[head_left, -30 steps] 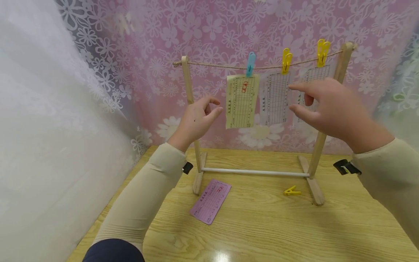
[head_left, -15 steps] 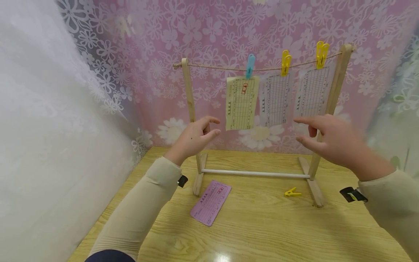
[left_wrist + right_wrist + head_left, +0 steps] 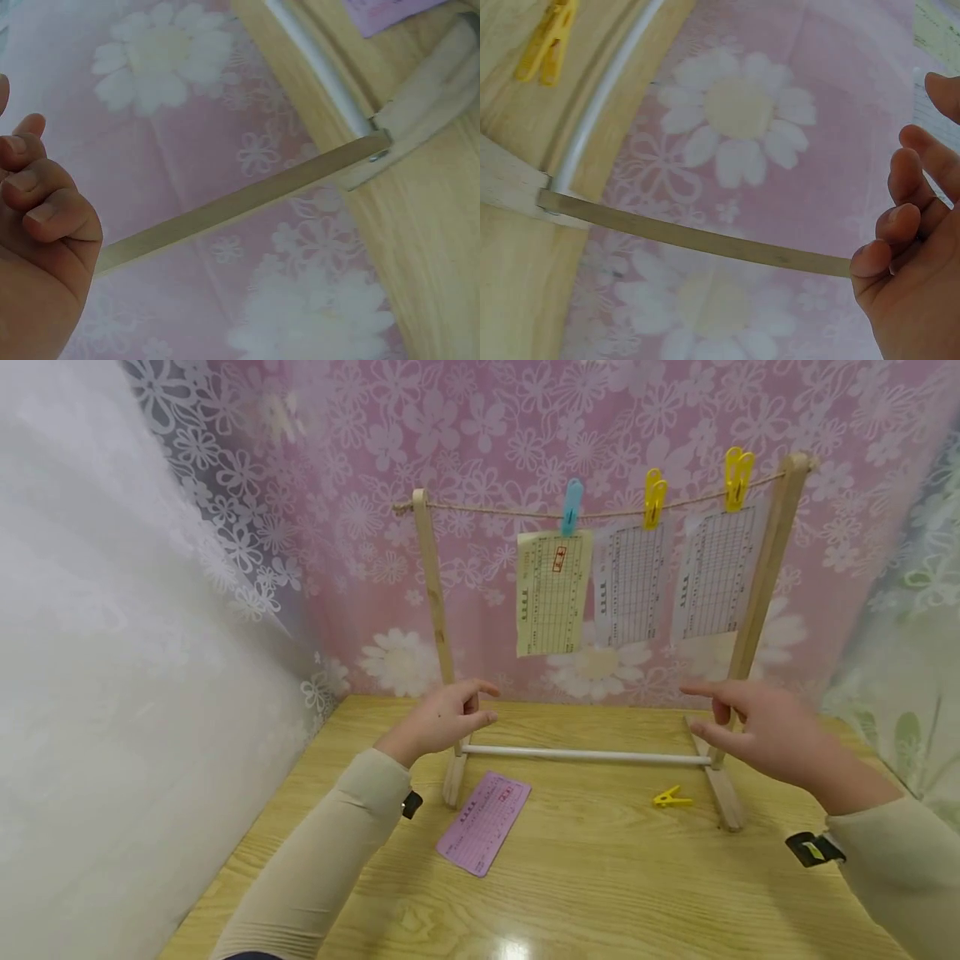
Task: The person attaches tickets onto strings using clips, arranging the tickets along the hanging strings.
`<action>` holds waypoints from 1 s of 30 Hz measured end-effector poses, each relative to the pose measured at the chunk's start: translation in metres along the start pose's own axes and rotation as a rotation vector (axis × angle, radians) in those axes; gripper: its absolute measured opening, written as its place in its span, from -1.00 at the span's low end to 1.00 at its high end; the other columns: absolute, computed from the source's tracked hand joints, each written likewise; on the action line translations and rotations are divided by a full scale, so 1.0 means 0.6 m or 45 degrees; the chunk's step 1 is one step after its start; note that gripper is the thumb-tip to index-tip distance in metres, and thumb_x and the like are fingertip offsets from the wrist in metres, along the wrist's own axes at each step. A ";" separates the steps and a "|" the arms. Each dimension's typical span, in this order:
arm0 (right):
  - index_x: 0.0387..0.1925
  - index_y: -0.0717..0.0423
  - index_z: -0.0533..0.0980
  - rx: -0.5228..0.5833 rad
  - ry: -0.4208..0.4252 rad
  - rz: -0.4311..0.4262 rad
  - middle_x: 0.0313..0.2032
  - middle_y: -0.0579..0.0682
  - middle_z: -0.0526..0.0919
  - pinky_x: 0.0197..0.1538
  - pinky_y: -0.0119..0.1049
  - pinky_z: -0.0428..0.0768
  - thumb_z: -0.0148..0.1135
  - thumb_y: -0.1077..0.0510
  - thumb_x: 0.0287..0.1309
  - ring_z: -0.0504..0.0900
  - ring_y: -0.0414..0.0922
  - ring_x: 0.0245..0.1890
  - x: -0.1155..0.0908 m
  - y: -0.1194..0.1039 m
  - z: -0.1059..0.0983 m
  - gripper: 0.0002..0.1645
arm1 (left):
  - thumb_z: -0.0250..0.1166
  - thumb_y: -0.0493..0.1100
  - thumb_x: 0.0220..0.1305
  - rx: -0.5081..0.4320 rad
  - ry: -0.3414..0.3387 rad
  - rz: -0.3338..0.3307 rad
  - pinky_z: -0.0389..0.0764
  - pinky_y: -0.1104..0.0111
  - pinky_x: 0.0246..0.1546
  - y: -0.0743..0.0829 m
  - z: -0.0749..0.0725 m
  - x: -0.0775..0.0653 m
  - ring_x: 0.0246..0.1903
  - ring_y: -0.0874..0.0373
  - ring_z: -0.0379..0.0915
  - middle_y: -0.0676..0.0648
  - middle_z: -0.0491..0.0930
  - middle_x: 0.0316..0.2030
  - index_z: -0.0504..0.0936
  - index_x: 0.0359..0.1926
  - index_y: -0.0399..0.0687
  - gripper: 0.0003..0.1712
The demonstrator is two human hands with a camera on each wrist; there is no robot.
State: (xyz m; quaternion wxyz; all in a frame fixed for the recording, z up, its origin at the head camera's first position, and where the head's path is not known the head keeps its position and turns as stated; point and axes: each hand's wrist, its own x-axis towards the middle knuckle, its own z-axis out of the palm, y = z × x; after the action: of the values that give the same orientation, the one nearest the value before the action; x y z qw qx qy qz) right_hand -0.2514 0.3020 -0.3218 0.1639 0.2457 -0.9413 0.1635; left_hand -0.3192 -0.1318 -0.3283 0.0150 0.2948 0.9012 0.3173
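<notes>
My left hand (image 3: 442,718) hovers in front of the stand's left post, fingers loosely bent and holding nothing. Level with it on the other side, my right hand (image 3: 772,735) is before the right post, index finger pointing inward, also with nothing in it. Below and between them a pink printed slip (image 3: 483,822) lies on the table, nearer the left hand. A yellow clothespin (image 3: 672,797) lies near the stand's right foot. From the rope (image 3: 495,511) hang a yellow slip (image 3: 553,597) under a blue clothespin (image 3: 572,507) and two white slips (image 3: 632,585) under yellow clothespins (image 3: 655,499).
The wooden stand has a left post (image 3: 432,585), a right post (image 3: 768,568) and a white crossbar (image 3: 585,755) low between them. A pink floral curtain (image 3: 465,443) closes off the back, and a pale curtain (image 3: 150,677) runs along the left of the wooden table (image 3: 600,885).
Both hands have come down from the height of the hanging slips to just above the crossbar. The rightmost white slip now shows fully. The pink slip and loose clothespin have stayed put.
</notes>
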 end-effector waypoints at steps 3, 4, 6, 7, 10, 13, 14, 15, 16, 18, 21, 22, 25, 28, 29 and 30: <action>0.31 -0.02 0.51 0.041 -0.014 -0.009 -0.53 -0.26 0.36 -0.52 -0.32 0.20 0.36 -0.04 0.32 0.17 -0.27 -0.61 -0.010 0.011 0.016 -0.42 | 0.25 0.07 0.46 0.013 -0.045 -0.027 0.35 0.33 -0.53 -0.016 0.015 -0.001 -0.59 0.22 0.23 -0.02 0.47 -0.45 0.52 0.29 0.13 -0.55; 0.31 -0.01 0.51 0.051 -0.021 -0.012 -0.53 -0.25 0.37 -0.52 -0.33 0.20 0.35 -0.04 0.33 0.17 -0.27 -0.61 -0.013 0.015 0.022 -0.43 | 0.26 0.07 0.45 0.015 -0.055 -0.039 0.35 0.33 -0.54 -0.021 0.020 -0.002 -0.59 0.22 0.23 -0.02 0.47 -0.45 0.52 0.28 0.14 -0.55; 0.31 -0.01 0.50 0.063 -0.045 0.006 -0.51 -0.26 0.38 -0.54 -0.34 0.20 0.34 -0.07 0.33 0.16 -0.28 -0.61 -0.019 0.022 0.033 -0.42 | 0.26 0.07 0.45 0.032 -0.073 -0.060 0.35 0.33 -0.54 -0.030 0.031 -0.004 -0.60 0.22 0.23 -0.01 0.47 -0.45 0.53 0.28 0.16 -0.56; 0.31 -0.03 0.50 0.068 -0.059 0.026 -0.52 -0.26 0.38 -0.56 -0.35 0.20 0.34 -0.09 0.33 0.16 -0.29 -0.62 -0.023 0.026 0.039 -0.42 | 0.27 0.07 0.45 0.045 -0.081 -0.070 0.35 0.34 -0.54 -0.035 0.036 -0.004 -0.60 0.22 0.23 -0.01 0.46 -0.46 0.53 0.27 0.17 -0.56; 0.31 -0.03 0.50 0.094 -0.109 0.078 -0.51 -0.26 0.39 -0.57 -0.34 0.19 0.32 -0.11 0.34 0.15 -0.28 -0.62 -0.034 0.037 0.057 -0.41 | 0.29 0.03 0.44 0.082 -0.115 -0.082 0.35 0.33 -0.54 -0.050 0.053 -0.007 -0.59 0.21 0.24 -0.02 0.46 -0.46 0.54 0.27 0.18 -0.58; 0.31 -0.02 0.51 0.121 -0.154 0.111 -0.52 -0.25 0.39 -0.57 -0.34 0.20 0.31 -0.13 0.34 0.14 -0.28 -0.63 -0.046 0.050 0.078 -0.41 | 0.30 0.00 0.43 0.114 -0.159 -0.093 0.35 0.32 -0.52 -0.067 0.070 -0.008 -0.58 0.20 0.26 0.00 0.47 -0.44 0.55 0.26 0.16 -0.58; 0.31 -0.01 0.51 0.136 -0.174 0.120 -0.51 -0.23 0.40 -0.56 -0.33 0.20 0.31 -0.12 0.34 0.15 -0.28 -0.62 -0.050 0.055 0.085 -0.41 | 0.31 -0.01 0.43 0.121 -0.173 -0.094 0.36 0.32 -0.51 -0.072 0.075 -0.009 -0.57 0.19 0.27 0.00 0.48 -0.44 0.56 0.27 0.14 -0.57; 0.31 -0.01 0.51 0.146 -0.193 0.129 -0.51 -0.23 0.40 -0.56 -0.33 0.21 0.31 -0.12 0.35 0.16 -0.28 -0.62 -0.054 0.059 0.093 -0.41 | 0.31 -0.03 0.43 0.135 -0.184 -0.094 0.36 0.32 -0.50 -0.078 0.080 -0.009 -0.56 0.19 0.29 0.01 0.49 -0.44 0.56 0.26 0.11 -0.57; 0.32 0.00 0.51 0.153 -0.218 0.143 -0.51 -0.22 0.39 -0.56 -0.33 0.22 0.31 -0.13 0.35 0.16 -0.28 -0.63 -0.058 0.063 0.101 -0.40 | 0.32 -0.04 0.42 0.143 -0.193 -0.095 0.37 0.32 -0.50 -0.084 0.084 -0.010 -0.55 0.19 0.30 0.02 0.49 -0.43 0.57 0.26 0.09 -0.58; 0.32 0.01 0.50 0.180 -0.271 0.178 -0.51 -0.20 0.39 -0.54 -0.33 0.24 0.31 -0.11 0.35 0.19 -0.28 -0.62 -0.064 0.071 0.116 -0.40 | 0.32 -0.09 0.42 0.162 -0.204 -0.100 0.37 0.32 -0.49 -0.095 0.092 -0.011 -0.53 0.20 0.31 0.03 0.49 -0.45 0.59 0.24 0.04 -0.59; 0.33 0.08 0.49 0.231 -0.353 0.215 -0.51 -0.16 0.41 -0.55 -0.31 0.29 0.33 -0.02 0.34 0.25 -0.26 -0.62 -0.072 0.078 0.134 -0.40 | 0.31 -0.16 0.40 0.171 -0.217 -0.117 0.34 0.32 -0.50 -0.108 0.101 -0.014 -0.54 0.19 0.29 0.02 0.46 -0.50 0.61 0.23 0.01 -0.60; 0.33 0.10 0.48 0.254 -0.377 0.228 -0.51 -0.15 0.42 -0.55 -0.30 0.31 0.33 0.01 0.33 0.26 -0.25 -0.62 -0.074 0.081 0.138 -0.40 | 0.31 -0.17 0.40 0.169 -0.226 -0.128 0.33 0.32 -0.51 -0.112 0.104 -0.014 -0.55 0.19 0.28 0.02 0.45 -0.51 0.61 0.23 0.02 -0.60; 0.35 0.15 0.45 0.304 -0.419 0.243 -0.51 -0.12 0.44 -0.55 -0.29 0.36 0.35 0.07 0.31 0.32 -0.23 -0.62 -0.079 0.087 0.148 -0.37 | 0.30 -0.14 0.41 0.165 -0.259 -0.168 0.33 0.32 -0.51 -0.123 0.110 -0.015 -0.55 0.18 0.28 0.00 0.45 -0.51 0.60 0.26 0.05 -0.59; 0.37 0.16 0.43 0.334 -0.442 0.255 -0.50 -0.11 0.45 -0.54 -0.30 0.38 0.37 0.07 0.30 0.35 -0.23 -0.62 -0.082 0.091 0.156 -0.33 | 0.29 -0.10 0.43 0.156 -0.310 -0.225 0.45 0.33 -0.47 -0.130 0.116 -0.014 -0.48 0.19 0.39 0.04 0.51 -0.43 0.58 0.28 0.10 -0.57; 0.37 0.16 0.42 0.340 -0.450 0.258 -0.50 -0.11 0.45 -0.54 -0.29 0.39 0.37 0.06 0.29 0.35 -0.23 -0.61 -0.083 0.092 0.158 -0.32 | 0.30 -0.10 0.42 0.158 -0.328 -0.246 0.49 0.32 -0.43 -0.131 0.118 -0.014 -0.44 0.18 0.42 0.05 0.53 -0.40 0.58 0.29 0.12 -0.56; 0.37 0.17 0.42 0.347 -0.458 0.265 -0.51 -0.10 0.45 -0.53 -0.30 0.39 0.38 0.06 0.28 0.35 -0.22 -0.61 -0.083 0.092 0.160 -0.31 | 0.31 -0.11 0.41 0.160 -0.345 -0.268 0.52 0.30 -0.39 -0.131 0.120 -0.014 -0.40 0.19 0.46 0.07 0.56 -0.37 0.58 0.28 0.15 -0.55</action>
State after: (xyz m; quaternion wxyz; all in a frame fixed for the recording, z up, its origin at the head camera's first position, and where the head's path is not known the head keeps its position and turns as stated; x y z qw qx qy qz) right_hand -0.2607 0.3307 -0.4395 -0.0585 0.1924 -0.9448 0.2587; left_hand -0.3379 -0.1451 -0.4331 0.1509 0.2393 0.9349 0.2144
